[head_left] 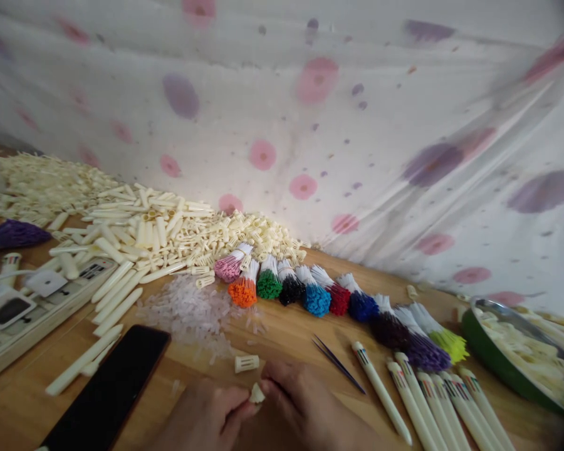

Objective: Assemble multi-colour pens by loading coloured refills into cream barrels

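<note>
At the near edge of the wooden table, my left hand (211, 410) pinches a small cream plastic pen part (257, 393) between thumb and finger. My right hand (301, 398) is closed against the part's other side, its fingers touching it; most of the part is hidden by the fingers. Just beyond them lies a slotted cream pen sleeve (247, 363) on its side. A heap of small clear plastic pieces (192, 313) spreads behind my left hand. Black tweezers (339, 364) and a multicolour pen (380, 391) lie to the right of my right hand.
Bundles of coloured refills (316, 299) run in a row across the table. Cream pen barrels and parts (169, 225) are piled at the back left. A phone (108, 388) and power strip (42, 332) lie left; assembled pens (442, 401) and a green bowl (493, 357) stand right.
</note>
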{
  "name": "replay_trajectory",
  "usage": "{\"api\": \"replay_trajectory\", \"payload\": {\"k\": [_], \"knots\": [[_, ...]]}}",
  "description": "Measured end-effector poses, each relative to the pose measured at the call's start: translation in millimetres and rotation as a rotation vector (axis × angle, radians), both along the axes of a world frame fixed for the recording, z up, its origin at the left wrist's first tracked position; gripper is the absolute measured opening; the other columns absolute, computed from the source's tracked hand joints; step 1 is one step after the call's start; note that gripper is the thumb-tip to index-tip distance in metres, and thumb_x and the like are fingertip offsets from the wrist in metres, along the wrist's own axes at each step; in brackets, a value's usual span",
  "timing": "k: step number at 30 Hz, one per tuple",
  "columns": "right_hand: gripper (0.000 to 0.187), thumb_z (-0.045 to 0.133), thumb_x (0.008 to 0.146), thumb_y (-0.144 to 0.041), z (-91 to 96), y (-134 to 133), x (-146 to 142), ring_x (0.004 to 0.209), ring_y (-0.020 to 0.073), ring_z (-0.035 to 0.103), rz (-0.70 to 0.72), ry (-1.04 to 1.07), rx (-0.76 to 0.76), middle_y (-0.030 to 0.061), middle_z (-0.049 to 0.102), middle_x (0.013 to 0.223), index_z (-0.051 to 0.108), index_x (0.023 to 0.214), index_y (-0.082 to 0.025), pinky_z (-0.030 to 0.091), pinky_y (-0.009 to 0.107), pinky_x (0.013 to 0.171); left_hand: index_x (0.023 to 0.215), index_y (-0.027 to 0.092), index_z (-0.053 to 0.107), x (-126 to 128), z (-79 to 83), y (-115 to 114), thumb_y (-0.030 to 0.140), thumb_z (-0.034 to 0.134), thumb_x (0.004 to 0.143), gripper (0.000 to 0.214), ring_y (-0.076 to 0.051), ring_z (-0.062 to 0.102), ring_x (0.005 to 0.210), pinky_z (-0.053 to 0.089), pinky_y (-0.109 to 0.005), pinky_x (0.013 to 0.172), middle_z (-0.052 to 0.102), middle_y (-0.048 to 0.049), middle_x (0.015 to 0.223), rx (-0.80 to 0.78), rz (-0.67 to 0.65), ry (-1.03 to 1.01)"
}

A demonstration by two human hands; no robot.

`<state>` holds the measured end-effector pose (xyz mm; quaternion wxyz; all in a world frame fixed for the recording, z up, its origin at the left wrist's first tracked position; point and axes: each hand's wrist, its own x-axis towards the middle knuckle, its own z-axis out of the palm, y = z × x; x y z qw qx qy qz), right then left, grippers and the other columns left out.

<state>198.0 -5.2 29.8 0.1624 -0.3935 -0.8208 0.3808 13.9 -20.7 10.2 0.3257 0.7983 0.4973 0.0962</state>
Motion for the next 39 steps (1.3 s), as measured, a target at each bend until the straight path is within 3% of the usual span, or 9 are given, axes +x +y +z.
{"api": "replay_trajectory", "payload": {"k": [4,6,8,12,15,18,28,34,39], "knots": [[0.024,0.031,0.096,-0.027,-5.5,-3,13,0.072,0.0127,0.056,0.018,-0.027,-0.008,0.0004,0.062,0.084,0.054,0.092,-0.021,0.041,0.021,0.064,0.068,0.022,0.070,-3,11.9,12,0.033,0.051,0.085,0.028,-0.019,0.066,0.059,0.036,-0.022,0.048,0.073,-0.0005,0.064,-0.037,-0.065,0.043],[0.028,0.030,0.096,-0.029,-10.7,-3,20,0.070,0.0133,0.056,-0.031,-0.109,0.009,0.0006,0.063,0.082,0.055,0.087,-0.021,0.040,0.022,0.062,0.086,0.026,0.071,-14,20.8,27,0.043,0.056,0.081,0.023,-0.018,0.068,0.066,0.044,-0.022,0.056,0.075,0.0017,0.074,-0.007,-0.032,-0.009],[0.031,0.030,0.096,-0.031,-17.5,-2,27,0.066,0.0145,0.056,-0.115,-0.230,0.052,0.0014,0.063,0.077,0.054,0.080,-0.020,0.039,0.024,0.059,0.097,0.029,0.069,-33,28.6,50,0.045,0.053,0.083,0.026,-0.016,0.069,0.076,0.048,-0.021,0.066,0.076,0.0038,0.089,0.098,0.174,0.032],[0.033,0.030,0.096,-0.028,-31.1,-1,37,0.067,0.0180,0.059,-0.208,-0.372,0.091,0.0055,0.065,0.074,0.055,0.076,-0.019,0.039,0.027,0.060,0.108,0.017,0.061,-74,36.0,105,0.035,0.049,0.088,0.029,-0.022,0.066,0.084,0.049,-0.033,0.076,0.071,-0.0065,0.096,0.220,0.484,0.170],[0.033,0.033,0.094,-0.026,-37.0,1,38,0.067,0.0184,0.061,-0.240,-0.413,0.100,0.0061,0.067,0.075,0.058,0.076,-0.018,0.038,0.027,0.059,0.112,0.015,0.056,-92,36.2,140,0.029,0.054,0.089,0.027,-0.021,0.063,0.092,0.050,-0.041,0.079,0.064,-0.0070,0.107,0.238,0.614,0.285],[0.031,0.039,0.092,-0.025,-39.0,3,38,0.066,0.0176,0.062,-0.278,-0.444,0.108,0.0051,0.068,0.074,0.061,0.072,-0.018,0.035,0.026,0.057,0.116,0.018,0.054,-96,33.8,160,0.028,0.056,0.088,0.029,-0.022,0.062,0.095,0.052,-0.042,0.078,0.058,-0.0072,0.117,0.216,0.640,0.367],[0.030,0.046,0.090,-0.025,-33.8,8,35,0.055,0.0124,0.055,-0.343,-0.437,0.178,0.0023,0.064,0.062,0.057,0.062,-0.017,0.026,0.023,0.049,0.115,0.019,0.055,-102,23.7,163,0.027,0.056,0.089,0.027,-0.021,0.061,0.096,0.052,-0.041,0.079,0.059,-0.0069,0.117,0.147,0.430,0.555],[0.025,0.049,0.089,-0.023,-14.5,21,2,0.058,0.0124,0.054,-0.271,-0.372,0.248,0.0011,0.063,0.066,0.057,0.067,-0.017,0.028,0.022,0.052,0.115,0.018,0.054,-98,23.4,166,0.027,0.056,0.088,0.028,-0.022,0.061,0.095,0.052,-0.042,0.078,0.059,-0.0071,0.117,0.169,0.397,0.590],[0.009,0.052,0.085,-0.015,-18.5,47,-24,0.070,0.0142,0.056,-0.273,-0.358,0.239,0.0032,0.064,0.080,0.060,0.081,-0.017,0.032,0.022,0.059,0.116,0.018,0.054,-92,17.1,172,0.027,0.056,0.088,0.029,-0.022,0.061,0.096,0.052,-0.042,0.078,0.058,-0.0072,0.117,0.173,0.416,0.605]]}}
